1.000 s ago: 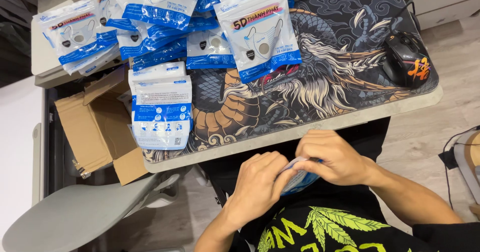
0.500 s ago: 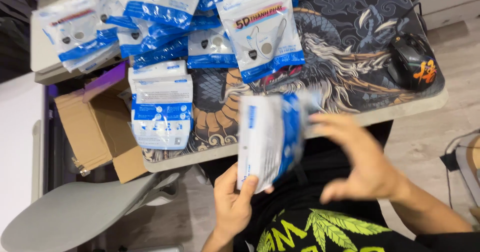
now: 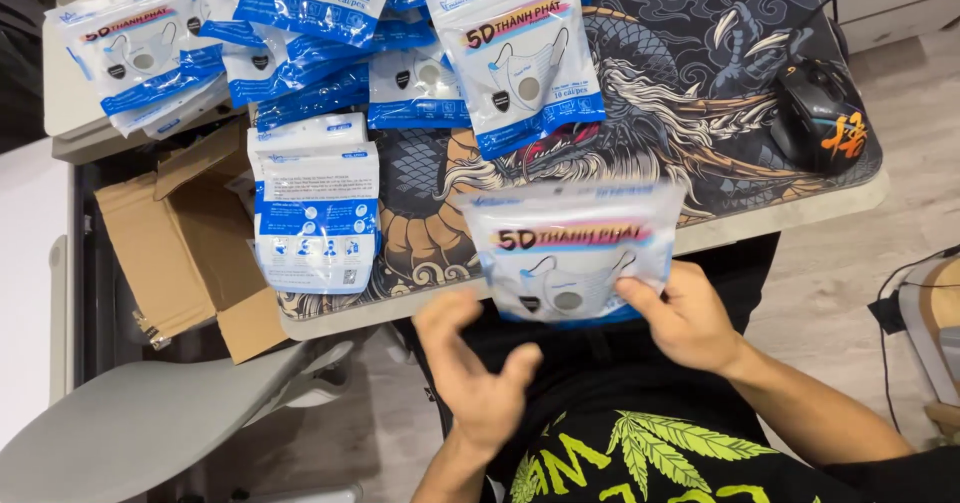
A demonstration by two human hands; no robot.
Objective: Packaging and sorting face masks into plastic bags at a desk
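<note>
My right hand [image 3: 688, 320] grips the lower right corner of a white-and-blue packet of face masks [image 3: 570, 248], held flat and facing up just in front of the desk edge. My left hand [image 3: 474, 373] is blurred below the packet's left side, fingers spread, holding nothing. Whether it touches the packet I cannot tell. A neat stack of the same packets [image 3: 317, 213] lies back-side up on the desk's left part. Several more packets [image 3: 520, 48] are heaped across the back of the desk.
A dragon-patterned desk mat [image 3: 700, 93] covers the desk, with a black computer mouse [image 3: 818, 115] at its right end. An open cardboard box [image 3: 175, 248] sits left of the desk above a grey chair [image 3: 160, 418]. Cables lie on the wooden floor at right.
The packet has turned from edge-on to flat and face up. My left hand has let go of its lower edge and opened; my right hand now holds its right corner.
</note>
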